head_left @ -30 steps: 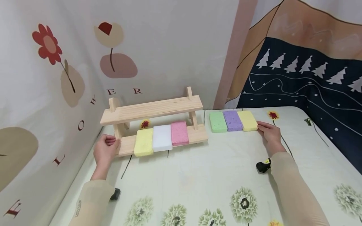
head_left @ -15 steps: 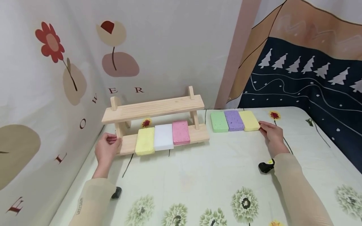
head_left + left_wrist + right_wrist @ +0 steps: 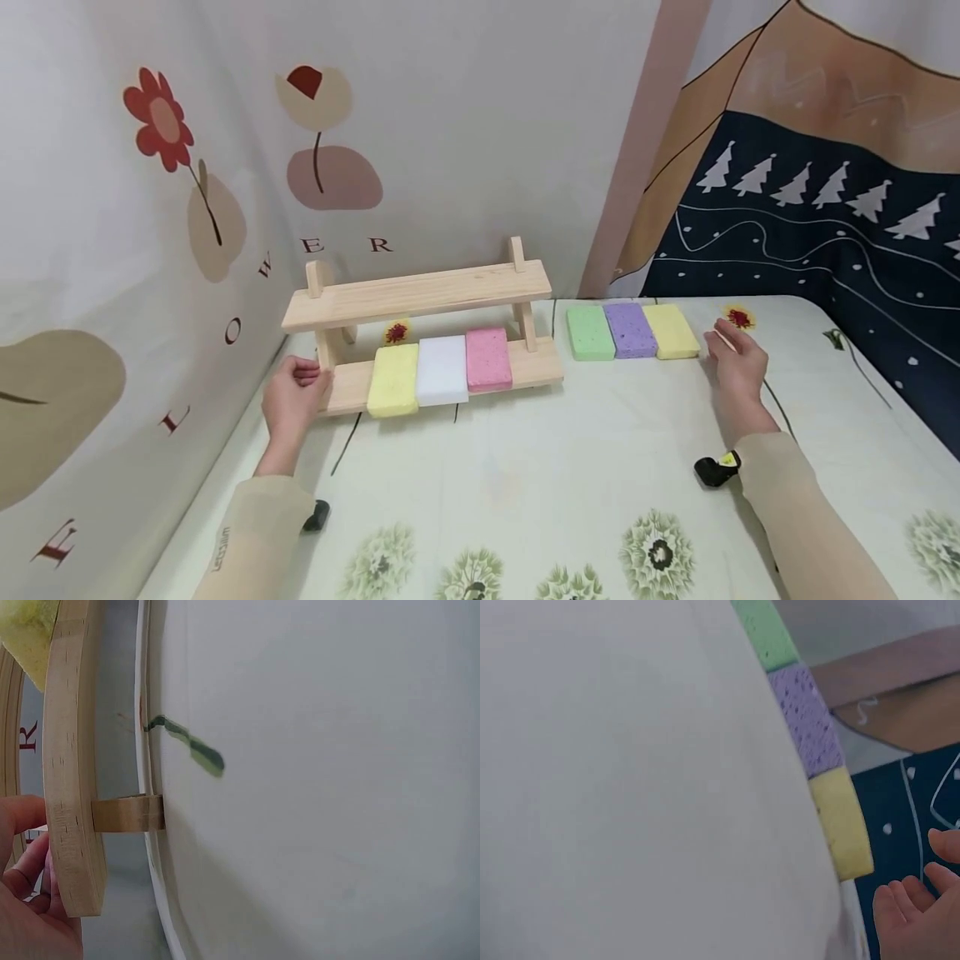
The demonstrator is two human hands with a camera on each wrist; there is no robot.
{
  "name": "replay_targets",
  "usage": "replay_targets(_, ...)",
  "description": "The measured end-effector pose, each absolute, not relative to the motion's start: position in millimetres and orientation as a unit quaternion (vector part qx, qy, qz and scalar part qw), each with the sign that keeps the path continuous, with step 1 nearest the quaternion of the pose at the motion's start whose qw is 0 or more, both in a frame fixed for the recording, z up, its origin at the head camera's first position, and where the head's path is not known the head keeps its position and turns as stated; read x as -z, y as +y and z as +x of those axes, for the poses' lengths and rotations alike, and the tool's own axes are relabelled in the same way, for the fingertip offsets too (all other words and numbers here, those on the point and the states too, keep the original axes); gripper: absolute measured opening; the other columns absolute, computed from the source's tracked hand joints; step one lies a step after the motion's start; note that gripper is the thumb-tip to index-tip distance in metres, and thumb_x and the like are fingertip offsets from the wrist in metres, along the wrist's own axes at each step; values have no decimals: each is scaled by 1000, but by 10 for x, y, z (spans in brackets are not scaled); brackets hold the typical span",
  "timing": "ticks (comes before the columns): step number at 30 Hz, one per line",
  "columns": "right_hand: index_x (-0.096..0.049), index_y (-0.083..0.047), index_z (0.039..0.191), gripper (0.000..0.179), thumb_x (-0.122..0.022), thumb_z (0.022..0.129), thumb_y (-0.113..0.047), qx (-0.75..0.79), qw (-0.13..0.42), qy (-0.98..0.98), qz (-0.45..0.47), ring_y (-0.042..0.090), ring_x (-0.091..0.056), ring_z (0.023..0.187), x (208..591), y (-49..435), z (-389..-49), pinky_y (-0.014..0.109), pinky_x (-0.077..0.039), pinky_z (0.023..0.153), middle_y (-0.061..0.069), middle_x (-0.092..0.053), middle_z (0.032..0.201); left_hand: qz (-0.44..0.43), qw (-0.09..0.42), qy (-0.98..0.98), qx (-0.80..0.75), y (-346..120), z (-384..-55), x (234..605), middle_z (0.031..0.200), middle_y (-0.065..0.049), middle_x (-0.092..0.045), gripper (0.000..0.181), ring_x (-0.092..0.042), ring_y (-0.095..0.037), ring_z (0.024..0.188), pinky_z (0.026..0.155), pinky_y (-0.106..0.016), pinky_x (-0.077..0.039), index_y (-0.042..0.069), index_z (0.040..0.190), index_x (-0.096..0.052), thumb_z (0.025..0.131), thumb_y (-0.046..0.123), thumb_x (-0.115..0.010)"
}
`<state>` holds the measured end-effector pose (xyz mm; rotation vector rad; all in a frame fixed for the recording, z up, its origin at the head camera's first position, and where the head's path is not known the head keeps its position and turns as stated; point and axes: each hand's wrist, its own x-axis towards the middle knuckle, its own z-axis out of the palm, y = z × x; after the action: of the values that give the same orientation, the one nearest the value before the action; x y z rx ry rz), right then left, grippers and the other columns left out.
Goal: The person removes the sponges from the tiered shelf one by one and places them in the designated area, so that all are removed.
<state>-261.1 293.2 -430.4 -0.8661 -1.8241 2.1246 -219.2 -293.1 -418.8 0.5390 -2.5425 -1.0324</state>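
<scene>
My left hand grips the left end of a two-tier wooden shelf; the left wrist view shows thumb and fingers at its lower board. Across that board lie a yellow sponge, a white sponge and a pink sponge, side by side. To the shelf's right, a green sponge, a purple sponge and a second yellow sponge form a touching row on the table. Just right of this row is my right hand, fingers loosely bent, holding nothing, slightly apart from the yellow sponge.
A pale flower-print cloth covers the table. Printed curtains hang close behind the shelf and along the left side. A dark curtain with white trees stands at the back right. The shelf's upper board bears no sponge.
My right hand has drawn its fingertips off the right edge of the yellow sponge and moved slightly right. My left hand keeps its hold on the shelf. The head view has shifted a little.
</scene>
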Motion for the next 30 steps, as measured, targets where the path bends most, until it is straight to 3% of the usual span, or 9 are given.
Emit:
replay_targets(6,-42,-22,152,57,-62,98,-28,-720,90,-646,-239,7,-39,144,4154,2802,-2498,14,-39,108,-5,-35,162,189,172,-895,366,-2936,-2197,4189,109,-22,-67,26,-64,-32,97,77,-34,-42,1,112,-61,94,20,-66)
replay_targets(10,-40,-20,153,60,-63,97,-25,-749,72,-625,-208,7,-43,139,4073,2676,-2460,7,-47,91,-2,-33,163,190,169,-895,367,-2933,-2194,4185,110,-22,-67,27,-64,-32,98,77,-33,-43,1,113,-60,94,20,-66)
replay_targets(13,-38,-16,153,61,-63,97,-21,-767,63,-614,-176,5,-48,131,4018,2556,-2424,6,-48,85,1,-32,163,193,167,-894,369,-2933,-2191,4187,110,-21,-67,27,-64,-32,97,77,-34,-43,1,112,-60,94,20,-66)
replay_targets(19,-36,-13,154,63,-63,98,-18,-780,20,-615,-109,-4,-58,110,3946,2317,-2329,10,-49,91,4,-32,163,199,157,-894,370,-2922,-2187,4197,111,-20,-67,28,-63,-31,98,77,-33,-43,2,113,-60,95,21,-66)
replay_targets(26,-31,-6,155,60,-57,101,-17,-789,-37,-612,-39,-5,-60,112,3918,1999,-2287,15,-50,95,-5,-51,139,201,153,-895,367,-2927,-2194,4191,112,-19,-66,28,-63,-31,99,77,-32,-42,2,115,-60,95,22,-64)
replay_targets(30,-32,-3,153,56,-53,103,-16,-766,-61,-640,-4,-3,-61,111,3904,1789,-2307,21,-52,96,10,-42,152,200,155,-895,367,-2930,-2204,4191,112,-20,-66,28,-62,-31,99,77,-32,-42,2,115,-60,95,22,-64)
